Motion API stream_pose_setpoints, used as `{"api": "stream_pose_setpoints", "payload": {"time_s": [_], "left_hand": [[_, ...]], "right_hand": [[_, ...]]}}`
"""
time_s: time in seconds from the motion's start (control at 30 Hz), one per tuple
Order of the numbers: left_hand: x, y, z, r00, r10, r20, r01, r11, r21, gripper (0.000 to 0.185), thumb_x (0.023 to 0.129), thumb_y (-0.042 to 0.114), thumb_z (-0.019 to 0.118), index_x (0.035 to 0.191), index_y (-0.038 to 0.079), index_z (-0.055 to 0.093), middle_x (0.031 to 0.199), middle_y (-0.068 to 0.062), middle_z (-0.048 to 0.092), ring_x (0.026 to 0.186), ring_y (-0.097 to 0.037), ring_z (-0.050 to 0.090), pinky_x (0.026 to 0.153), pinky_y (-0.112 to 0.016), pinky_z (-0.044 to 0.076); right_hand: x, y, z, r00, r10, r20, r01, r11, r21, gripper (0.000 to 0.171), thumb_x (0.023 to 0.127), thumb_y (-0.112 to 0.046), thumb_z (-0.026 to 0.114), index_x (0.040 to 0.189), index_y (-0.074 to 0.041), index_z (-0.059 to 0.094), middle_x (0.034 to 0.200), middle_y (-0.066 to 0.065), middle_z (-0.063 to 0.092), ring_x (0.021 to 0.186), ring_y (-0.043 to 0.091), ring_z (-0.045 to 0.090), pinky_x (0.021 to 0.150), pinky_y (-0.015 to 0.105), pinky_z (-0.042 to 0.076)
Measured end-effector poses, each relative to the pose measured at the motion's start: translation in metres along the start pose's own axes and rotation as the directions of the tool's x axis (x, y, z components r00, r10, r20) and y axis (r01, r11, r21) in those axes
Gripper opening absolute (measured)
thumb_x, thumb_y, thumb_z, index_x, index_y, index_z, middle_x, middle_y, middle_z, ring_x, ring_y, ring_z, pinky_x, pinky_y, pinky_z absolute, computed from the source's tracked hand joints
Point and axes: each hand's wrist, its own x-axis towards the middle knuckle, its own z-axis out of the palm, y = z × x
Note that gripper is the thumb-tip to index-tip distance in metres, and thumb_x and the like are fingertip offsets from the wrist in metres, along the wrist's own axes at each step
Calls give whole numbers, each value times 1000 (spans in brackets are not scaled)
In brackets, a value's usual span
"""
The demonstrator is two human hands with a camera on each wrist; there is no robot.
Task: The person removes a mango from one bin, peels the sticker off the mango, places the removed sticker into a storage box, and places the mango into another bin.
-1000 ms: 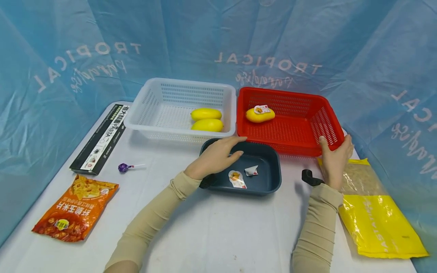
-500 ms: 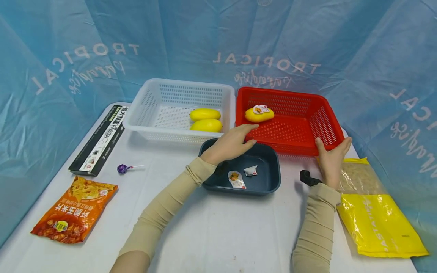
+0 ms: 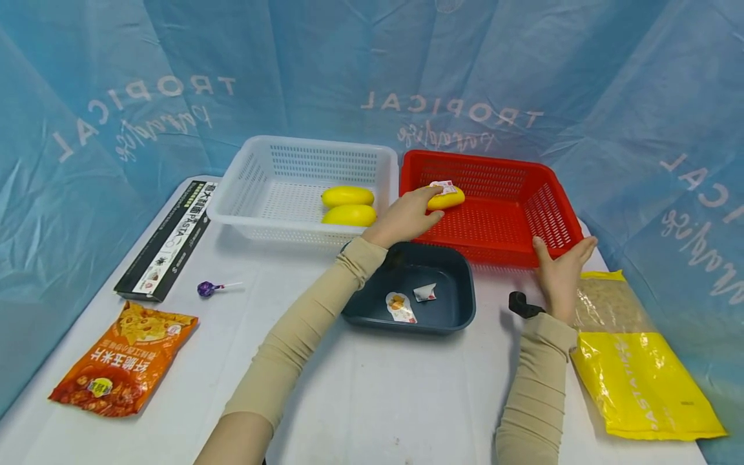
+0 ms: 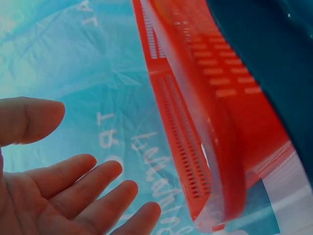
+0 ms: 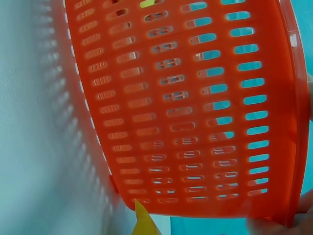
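Note:
My left hand [image 3: 407, 218] reaches over the near left rim of the red basket [image 3: 500, 223], fingertips at a yellow mango [image 3: 452, 199] inside. A small printed packet [image 3: 444, 186] lies on that mango, partly hidden by my fingers. In the left wrist view, the thumb and fingers [image 4: 88, 188] are spread apart, with nothing between them. My right hand [image 3: 560, 278] holds the basket's near right corner, thumb and fingers on either side of it. In the right wrist view, fingers [image 5: 298, 223] show at the rim of the slotted red wall.
The white basket [image 3: 273, 223] at left holds two yellow mangoes [image 3: 349, 215]. A dark blue tub [image 3: 433, 326] with two small packets [image 3: 401, 307] sits in front. A pasta box [image 3: 168, 239], lollipop [image 3: 206, 289] and orange chip bag [image 3: 124, 361] lie left; a yellow pasta bag [image 3: 645, 381] lies right.
My left hand has moved forward and right, from above the blue tub to the mango in the red basket. My right hand stays at the basket's corner.

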Motion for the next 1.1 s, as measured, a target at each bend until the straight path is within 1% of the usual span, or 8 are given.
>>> {"api": "stream_pose_setpoints", "payload": {"time_s": [0.1, 0.27, 0.4, 0.53, 0.7, 0.9, 1.0, 1.1], "left_hand": [[11, 1, -2, 1000, -23, 6, 23, 1000, 2, 60, 99, 32, 51, 152, 12, 30, 154, -5, 39, 133, -20, 46, 115, -33, 35], [33, -1, -1, 998, -56, 17, 56, 998, 19, 60, 100, 33, 49, 153, 14, 29, 156, -4, 37, 139, -20, 41, 118, -34, 31], [50, -3, 0, 996, -84, 38, 84, 997, 1, 59, 101, 34, 47, 153, 14, 29, 156, -5, 37, 139, -21, 41, 117, -36, 33], [63, -5, -1, 992, -103, 70, 105, 994, -27, 59, 102, 33, 43, 154, 12, 26, 157, -5, 35, 138, -20, 43, 115, -35, 35], [74, -6, -3, 990, -128, 63, 130, 991, -34, 58, 102, 33, 42, 154, 12, 26, 157, -4, 36, 138, -19, 43, 115, -31, 35], [82, -6, -2, 985, -161, 64, 164, 985, -48, 59, 102, 34, 42, 154, 11, 26, 157, -5, 35, 139, -19, 40, 117, -32, 32], [85, -8, -1, 981, -179, 77, 182, 982, -44, 59, 102, 33, 43, 154, 11, 26, 157, -5, 35, 139, -19, 40, 117, -31, 32], [89, -10, -1, 977, -195, 82, 200, 979, -48, 58, 102, 32, 43, 153, 10, 27, 157, -5, 35, 140, -18, 40, 117, -31, 33]], "right_hand": [[0, 1, 0, 1000, -14, 8, 14, 1000, -24, 106, 92, -58, 49, 149, -10, -25, 159, 8, -29, 150, 23, -17, 124, 43, 4], [2, 1, -1, 1000, -18, 24, 19, 998, -57, 103, 94, -58, 45, 149, -9, -27, 158, 9, -32, 150, 34, -5, 121, 51, 13], [3, 0, -1, 1000, -9, 26, 11, 997, -77, 102, 94, -59, 43, 149, -7, -26, 158, 10, -32, 149, 41, 4, 118, 55, 18], [3, 0, -1, 1000, -3, 30, 5, 996, -84, 100, 95, -57, 42, 149, -6, -26, 158, 11, -31, 148, 43, 7, 117, 57, 20], [3, -1, 0, 1000, 4, 29, -1, 997, -80, 96, 97, -52, 41, 149, -7, -27, 158, 12, -31, 149, 41, 8, 117, 56, 21], [5, -1, 3, 999, -32, -31, 28, 994, -106, 81, 102, -40, 32, 150, -1, -20, 159, 17, -24, 148, 42, 12, 116, 56, 23], [4, -1, 4, 998, -45, -51, 39, 993, -113, 79, 102, -42, 29, 150, 1, -18, 160, 19, -22, 148, 42, 10, 116, 56, 21], [4, 0, 5, 999, -19, -45, 14, 994, -109, 76, 103, -42, 25, 151, -2, -19, 160, 16, -24, 149, 40, 8, 118, 55, 20]]}}
